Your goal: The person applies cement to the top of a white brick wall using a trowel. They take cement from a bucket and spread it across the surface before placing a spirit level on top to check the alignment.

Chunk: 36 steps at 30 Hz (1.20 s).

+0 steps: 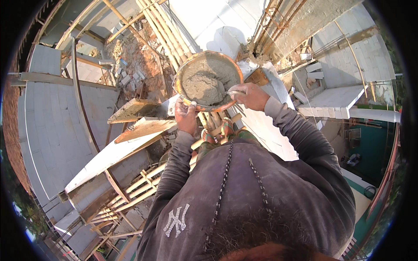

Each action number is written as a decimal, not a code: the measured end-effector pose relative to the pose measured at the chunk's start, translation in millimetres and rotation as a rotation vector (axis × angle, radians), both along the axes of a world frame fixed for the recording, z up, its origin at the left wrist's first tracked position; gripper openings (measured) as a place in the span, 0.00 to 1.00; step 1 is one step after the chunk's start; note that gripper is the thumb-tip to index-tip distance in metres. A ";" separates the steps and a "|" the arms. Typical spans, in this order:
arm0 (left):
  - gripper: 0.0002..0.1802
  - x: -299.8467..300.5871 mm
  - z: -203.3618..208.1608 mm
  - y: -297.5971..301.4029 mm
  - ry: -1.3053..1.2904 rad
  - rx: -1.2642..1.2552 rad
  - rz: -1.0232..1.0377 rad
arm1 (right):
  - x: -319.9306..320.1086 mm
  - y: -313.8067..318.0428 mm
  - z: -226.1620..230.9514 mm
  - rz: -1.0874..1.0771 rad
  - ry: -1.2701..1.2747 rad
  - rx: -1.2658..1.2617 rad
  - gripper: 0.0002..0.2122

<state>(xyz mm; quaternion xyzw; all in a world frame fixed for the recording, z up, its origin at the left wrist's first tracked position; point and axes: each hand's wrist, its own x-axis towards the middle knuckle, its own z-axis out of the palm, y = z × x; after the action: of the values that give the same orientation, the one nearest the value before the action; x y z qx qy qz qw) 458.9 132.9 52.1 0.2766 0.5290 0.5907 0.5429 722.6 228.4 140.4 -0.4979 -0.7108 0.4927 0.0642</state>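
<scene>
– Surrounded by pale grey block walls [65,130] and yellow bamboo poles [162,32]. Holding what?
– Pinching the near rim of a round orange-edged basin [218,107] of wet grey mortar [202,85], straight ahead, in the left hand [186,116]; gripping a grey tool [231,92], dipped into the mortar, in the right hand [253,96]

Toward the right edge of the bowl [217,107], mortar [202,82] buries the far end of the tool [235,92]; the right hand [254,96] covers its grip. Some fingers of the left hand [186,115] are hidden. The hoodie [265,187] hides most of both legs; the view's top edge crops the poles [163,30].
</scene>
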 end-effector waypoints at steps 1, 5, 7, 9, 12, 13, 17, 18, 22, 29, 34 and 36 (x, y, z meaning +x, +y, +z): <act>0.12 -2.9 0.7 -0.4 0.057 -0.030 -0.008 | 1.2 -0.2 6.7 -0.027 0.039 -0.076 0.17; 0.13 0.1 -0.8 0.4 -0.006 -0.028 0.039 | 18.4 5.4 32.6 -0.075 0.224 -0.166 0.18; 0.16 -3.9 -1.4 -2.6 0.011 -0.076 -0.006 | 36.9 12.4 32.1 -0.086 0.387 -0.252 0.19; 0.17 -2.5 1.2 -3.9 -0.007 -0.089 -0.012 | 56.8 19.0 42.0 -0.185 0.432 -0.317 0.20; 0.18 -1.8 7.2 -5.5 0.067 -0.116 -0.006 | 93.0 36.2 28.7 -0.336 0.483 -0.352 0.20; 0.18 -1.7 8.2 -5.9 0.106 -0.121 -0.017 | 104.5 43.5 18.8 -0.420 0.520 -0.385 0.20; 0.17 6.6 22.1 2.8 0.119 -0.154 -0.044 | 141.6 75.4 -52.2 -0.766 0.567 -0.402 0.18; 0.17 8.0 24.6 3.1 0.105 -0.160 -0.035 | 139.7 80.3 -53.1 -0.820 0.558 -0.381 0.17; 0.18 7.0 26.3 -0.5 0.112 -0.182 0.015 | 117.7 56.0 -21.6 -0.788 0.621 -0.405 0.16; 0.17 -5.4 -3.9 2.1 0.051 -0.034 -0.046 | 77.4 11.1 37.2 -0.198 0.040 0.359 0.20; 0.15 10.1 4.0 14.8 0.176 0.114 0.011 | 24.0 40.6 72.9 0.051 -0.587 0.663 0.15; 0.17 14.8 14.1 19.2 0.196 0.160 -0.005 | 1.5 58.9 66.7 0.190 -0.657 0.676 0.14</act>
<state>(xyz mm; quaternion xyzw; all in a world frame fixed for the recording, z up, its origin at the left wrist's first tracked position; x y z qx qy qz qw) 473.7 152.1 66.2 0.3769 0.5299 0.5998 0.4662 724.2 287.3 207.2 -0.5111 -0.8563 0.0541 -0.0510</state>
